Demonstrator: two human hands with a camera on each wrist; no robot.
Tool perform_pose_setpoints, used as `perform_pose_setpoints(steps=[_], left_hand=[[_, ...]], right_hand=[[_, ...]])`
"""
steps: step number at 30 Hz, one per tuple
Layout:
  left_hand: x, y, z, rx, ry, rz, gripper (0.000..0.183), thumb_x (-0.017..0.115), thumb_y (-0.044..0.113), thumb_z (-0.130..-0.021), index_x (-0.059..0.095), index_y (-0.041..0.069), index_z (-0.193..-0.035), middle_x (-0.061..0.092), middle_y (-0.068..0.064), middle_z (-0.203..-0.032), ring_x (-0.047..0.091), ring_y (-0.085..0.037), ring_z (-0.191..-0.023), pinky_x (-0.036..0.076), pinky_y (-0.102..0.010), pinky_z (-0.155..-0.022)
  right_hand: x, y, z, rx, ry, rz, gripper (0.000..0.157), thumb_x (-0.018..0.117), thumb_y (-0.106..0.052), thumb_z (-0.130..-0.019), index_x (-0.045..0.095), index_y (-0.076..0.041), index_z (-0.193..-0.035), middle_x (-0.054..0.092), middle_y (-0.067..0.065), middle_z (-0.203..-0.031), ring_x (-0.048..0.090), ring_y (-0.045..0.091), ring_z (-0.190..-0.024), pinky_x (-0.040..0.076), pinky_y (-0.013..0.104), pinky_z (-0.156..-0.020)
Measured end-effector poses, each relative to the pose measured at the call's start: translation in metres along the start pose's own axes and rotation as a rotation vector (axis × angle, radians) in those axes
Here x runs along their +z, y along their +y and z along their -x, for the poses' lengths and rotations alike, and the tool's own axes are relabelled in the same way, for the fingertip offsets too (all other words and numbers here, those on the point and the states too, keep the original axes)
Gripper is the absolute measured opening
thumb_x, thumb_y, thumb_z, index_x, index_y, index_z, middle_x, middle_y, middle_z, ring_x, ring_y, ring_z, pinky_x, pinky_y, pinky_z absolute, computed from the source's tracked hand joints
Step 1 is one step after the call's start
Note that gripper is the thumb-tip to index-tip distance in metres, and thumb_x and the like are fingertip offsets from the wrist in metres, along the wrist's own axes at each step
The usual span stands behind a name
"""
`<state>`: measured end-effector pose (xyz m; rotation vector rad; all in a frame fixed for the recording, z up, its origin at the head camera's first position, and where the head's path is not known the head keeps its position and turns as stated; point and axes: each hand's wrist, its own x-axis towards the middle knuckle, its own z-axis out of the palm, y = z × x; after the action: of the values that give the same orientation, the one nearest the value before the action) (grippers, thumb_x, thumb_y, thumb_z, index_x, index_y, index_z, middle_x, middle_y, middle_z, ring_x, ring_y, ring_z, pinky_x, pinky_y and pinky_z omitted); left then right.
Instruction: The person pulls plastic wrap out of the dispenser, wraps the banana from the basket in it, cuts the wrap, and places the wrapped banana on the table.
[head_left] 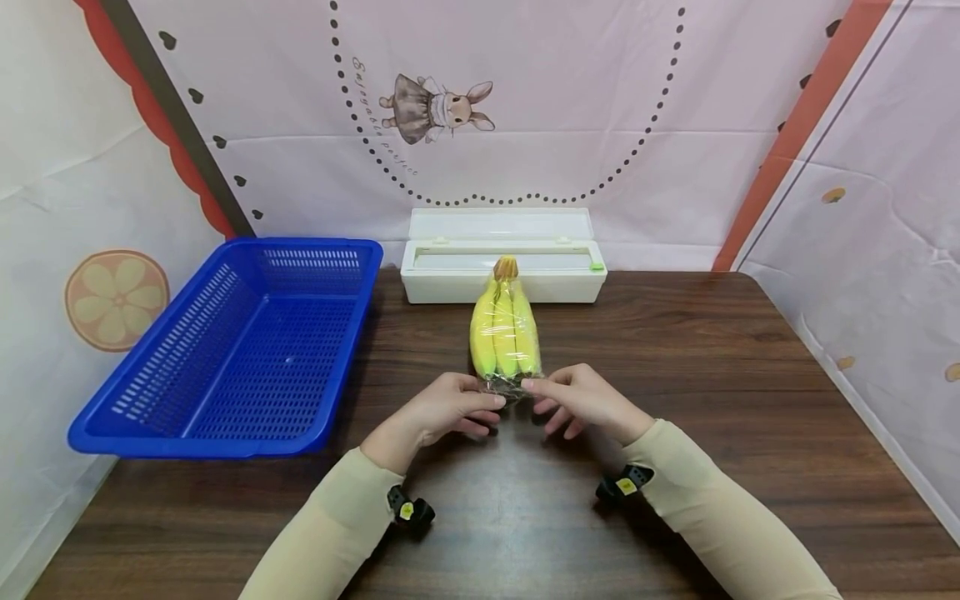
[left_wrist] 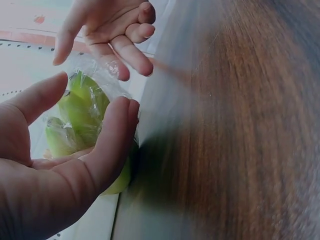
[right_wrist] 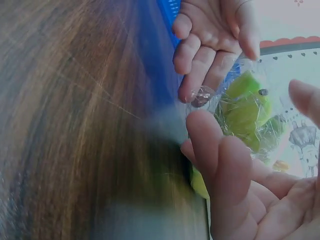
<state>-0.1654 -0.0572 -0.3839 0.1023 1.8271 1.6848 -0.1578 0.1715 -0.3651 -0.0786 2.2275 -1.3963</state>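
Note:
A bunch of bananas (head_left: 505, 329) wrapped in clear plastic film lies on the table, stem toward the back. At its near end, film is bunched over the dark banana tips. My left hand (head_left: 452, 406) is at the left of that end, fingertips right by the film. In the left wrist view, the thumb and fingers of the left hand (left_wrist: 75, 150) stand apart beside the film. From the other side my right hand (head_left: 585, 400) reaches in, thumb at the film's edge. The right wrist view shows the right hand (right_wrist: 245, 185) with its thumb well away from its bent fingers.
Behind the bananas stands a white film dispenser box (head_left: 450, 287) with its lid raised and a green slider (head_left: 597, 267) on its right. A blue plastic basket (head_left: 318, 433) sits at the left of the brown wooden table (head_left: 712, 358). Printed cloth (head_left: 555, 100) hangs around the table.

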Motion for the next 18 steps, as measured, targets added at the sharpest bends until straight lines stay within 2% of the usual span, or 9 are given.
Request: perform_pose_setpoints(steps=[5, 12, 18], left_hand=[[0.001, -0.002, -0.004, 0.013, 0.042, 0.005, 0.040, 0.064, 0.016, -0.089, 0.053, -0.008, -0.118, 0.061, -0.022, -0.115, 0.067, -0.031, -0.099, 0.057, -0.037, -0.075], [0.004, -0.002, -0.008, 0.035, 0.112, 0.033, 0.029, 0.063, 0.011, -0.088, 0.055, -0.007, -0.109, 0.064, -0.020, -0.107, 0.069, -0.024, -0.090, 0.057, -0.035, -0.073], [0.008, -0.002, -0.014, 0.033, 0.167, 0.082, 0.024, 0.063, 0.009, -0.088, 0.056, -0.005, -0.107, 0.066, -0.014, -0.098, 0.068, -0.018, -0.081, 0.057, -0.034, -0.072]], right_hand=[[0.001, -0.001, -0.001, -0.010, -0.001, -0.033, 0.050, 0.064, -0.044, -0.087, 0.064, 0.002, -0.107, 0.071, 0.018, -0.097, 0.070, 0.021, -0.067, 0.055, 0.035, -0.053], [0.001, 0.001, -0.004, -0.094, -0.001, -0.054, 0.041, 0.065, -0.035, -0.088, 0.065, 0.001, -0.109, 0.069, 0.020, -0.099, 0.070, 0.021, -0.069, 0.056, 0.038, -0.056], [0.000, 0.003, -0.004, -0.130, -0.002, -0.065, 0.037, 0.068, -0.030, -0.087, 0.065, 0.001, -0.107, 0.068, 0.021, -0.100, 0.070, 0.022, -0.072, 0.057, 0.040, -0.059]])
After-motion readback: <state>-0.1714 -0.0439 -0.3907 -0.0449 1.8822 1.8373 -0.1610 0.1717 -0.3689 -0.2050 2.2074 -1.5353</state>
